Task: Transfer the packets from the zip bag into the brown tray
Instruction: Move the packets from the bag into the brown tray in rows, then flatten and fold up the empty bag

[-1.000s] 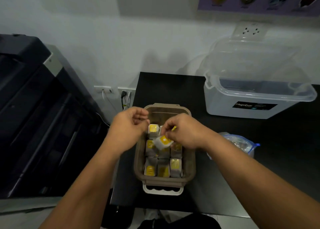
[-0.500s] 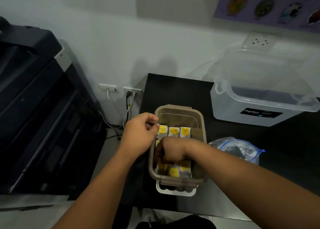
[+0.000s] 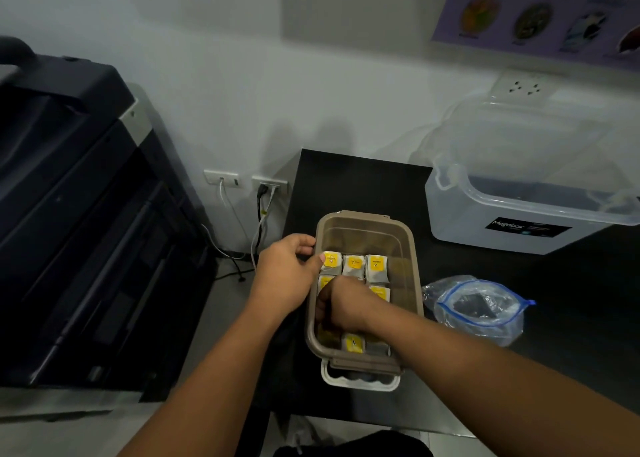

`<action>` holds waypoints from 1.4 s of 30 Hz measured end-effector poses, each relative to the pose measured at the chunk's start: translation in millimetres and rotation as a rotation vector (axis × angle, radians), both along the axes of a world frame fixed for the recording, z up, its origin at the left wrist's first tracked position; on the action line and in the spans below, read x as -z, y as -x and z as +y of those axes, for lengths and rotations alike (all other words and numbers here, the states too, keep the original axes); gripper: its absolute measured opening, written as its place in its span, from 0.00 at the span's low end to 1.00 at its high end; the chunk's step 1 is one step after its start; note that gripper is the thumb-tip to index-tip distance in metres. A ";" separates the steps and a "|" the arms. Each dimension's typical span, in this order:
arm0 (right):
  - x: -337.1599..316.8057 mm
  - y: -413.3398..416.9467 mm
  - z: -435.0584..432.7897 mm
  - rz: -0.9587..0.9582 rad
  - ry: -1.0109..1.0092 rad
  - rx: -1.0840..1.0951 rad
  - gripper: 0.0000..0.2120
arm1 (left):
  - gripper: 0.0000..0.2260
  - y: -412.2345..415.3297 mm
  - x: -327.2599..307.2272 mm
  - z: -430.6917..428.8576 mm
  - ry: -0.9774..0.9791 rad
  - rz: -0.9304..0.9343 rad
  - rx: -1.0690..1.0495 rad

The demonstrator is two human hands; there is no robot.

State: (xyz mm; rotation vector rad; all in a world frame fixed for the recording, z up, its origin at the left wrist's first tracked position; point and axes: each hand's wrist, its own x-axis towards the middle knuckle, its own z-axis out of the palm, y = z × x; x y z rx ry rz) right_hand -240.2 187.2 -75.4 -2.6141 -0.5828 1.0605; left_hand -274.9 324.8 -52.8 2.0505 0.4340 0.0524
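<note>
On table (image 3: 346,186): tray (image 3: 414,248) at front edge, packets (image 3: 354,264) in rows inside. Zip bag (image 3: 485,313) just right of tray. Storage box (image 3: 519,228) behind bag, by wall. Copier (image 3: 86,214) left of table.

Black table (image 3: 363,186), three things on it.
The brown tray (image 3: 416,266) sits near my edge, maybe on a white lid (image 3: 360,383); the zip bag (image 3: 485,318) lies just right of it, the clear box (image 3: 519,229) stands farther back right.

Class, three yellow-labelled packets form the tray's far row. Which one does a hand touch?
The leftmost packet: the left hand's thumb rests on its edge; its two neighbours lie untouched.
</note>
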 end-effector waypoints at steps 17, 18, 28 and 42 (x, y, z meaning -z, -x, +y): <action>-61.4 -8.4 -43.5 -0.117 -0.262 0.034 0.10 | 0.12 -10.7 -47.3 -26.6 -0.332 -0.222 0.029; -74.4 -10.4 -56.4 -0.090 -0.338 0.077 0.11 | 0.12 -14.4 -53.4 -34.7 -0.317 -0.245 0.042; -103.2 -49.3 -225.2 -0.225 -0.602 0.576 0.09 | 0.19 -42.5 -64.3 -186.0 -0.257 -0.180 0.347; 24.3 -35.2 -324.1 -0.331 0.142 0.103 0.43 | 0.40 -42.8 60.1 -298.1 -0.763 0.412 0.523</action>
